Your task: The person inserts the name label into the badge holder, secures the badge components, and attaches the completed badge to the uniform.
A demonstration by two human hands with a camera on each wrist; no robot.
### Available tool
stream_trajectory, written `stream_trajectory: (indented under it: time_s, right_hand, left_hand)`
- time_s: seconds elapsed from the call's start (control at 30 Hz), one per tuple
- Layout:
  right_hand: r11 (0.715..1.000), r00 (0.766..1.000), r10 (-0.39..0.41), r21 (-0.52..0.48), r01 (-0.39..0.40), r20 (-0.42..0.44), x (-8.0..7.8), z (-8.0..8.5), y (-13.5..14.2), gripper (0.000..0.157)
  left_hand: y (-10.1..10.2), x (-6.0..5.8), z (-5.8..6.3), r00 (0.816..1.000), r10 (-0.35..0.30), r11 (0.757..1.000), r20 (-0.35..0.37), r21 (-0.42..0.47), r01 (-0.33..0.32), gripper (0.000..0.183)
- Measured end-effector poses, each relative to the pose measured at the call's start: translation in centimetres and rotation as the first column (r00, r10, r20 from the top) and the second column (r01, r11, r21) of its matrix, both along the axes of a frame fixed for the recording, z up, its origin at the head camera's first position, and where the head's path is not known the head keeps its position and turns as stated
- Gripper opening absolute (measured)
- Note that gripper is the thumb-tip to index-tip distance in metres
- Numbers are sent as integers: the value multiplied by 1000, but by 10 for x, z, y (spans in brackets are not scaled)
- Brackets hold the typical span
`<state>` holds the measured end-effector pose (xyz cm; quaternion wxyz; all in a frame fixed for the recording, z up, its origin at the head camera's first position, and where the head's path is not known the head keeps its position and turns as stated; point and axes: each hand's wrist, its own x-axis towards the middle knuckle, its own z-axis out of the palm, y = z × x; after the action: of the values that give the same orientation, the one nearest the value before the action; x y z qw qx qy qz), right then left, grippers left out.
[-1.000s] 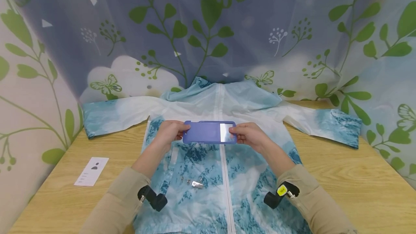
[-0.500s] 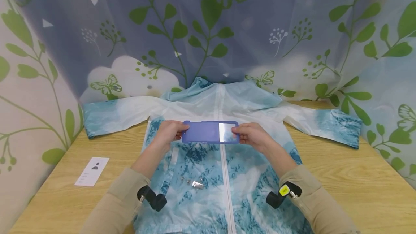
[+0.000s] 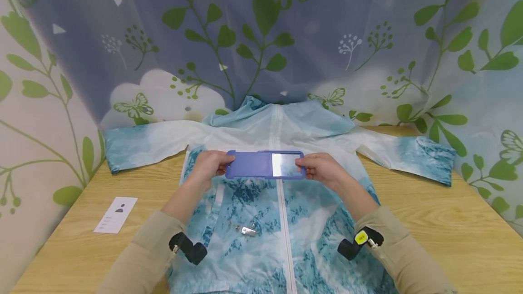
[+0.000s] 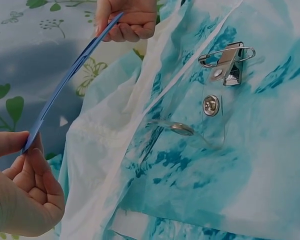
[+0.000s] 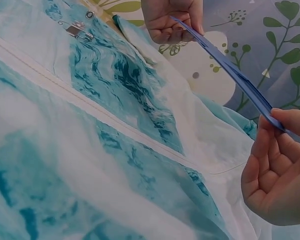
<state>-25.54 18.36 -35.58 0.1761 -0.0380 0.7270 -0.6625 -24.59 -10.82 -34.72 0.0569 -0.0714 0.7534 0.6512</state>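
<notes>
A flat purple-blue badge holder [image 3: 250, 164] spans the space between both hands, held level above the jacket [image 3: 323, 221]. My left hand [image 3: 209, 167] pinches its left end between thumb and fingers. At the other end, my right hand [image 3: 324, 171] pinches the holder beside a shiny, reflective section [image 3: 283, 165]. Seen edge-on in the left wrist view, the holder [image 4: 72, 75] shows two thin layers that overlap in the middle. A metal badge clip [image 4: 232, 62] with a safety pin and a clear snap strap [image 4: 211, 106] lies on the jacket below the hands.
A white card [image 3: 115, 215] printed with a person icon lies on the wooden table [image 3: 441, 221] at the left. The blue-and-white zip jacket is spread out, sleeves to both sides. A leaf-patterned curtain [image 3: 310, 44] encloses the back and sides.
My hands have drawn slightly apart, the right hand moving right and the left a little left. The holder has become longer, and its shiny section shows wider.
</notes>
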Motion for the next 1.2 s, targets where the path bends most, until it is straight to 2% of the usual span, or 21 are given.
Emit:
stream_trajectory:
  time_s: [0.23, 0.83, 1.2]
  right_hand:
    - [1000, 999, 27, 7, -27, -18, 1, 0, 6, 18]
    - [1000, 1000, 9, -23, -10, -13, 3, 3, 16, 18]
    - [999, 1000, 17, -31, -18, -10, 2, -2, 20, 21]
  left_hand:
    - [-4, 0, -1, 1000, -2, 1000, -2, -8, 2, 33]
    - [-25, 1, -5, 999, 30, 1000, 23, 2, -30, 37]
    - [-41, 6, -13, 999, 11, 999, 42, -37, -9, 20]
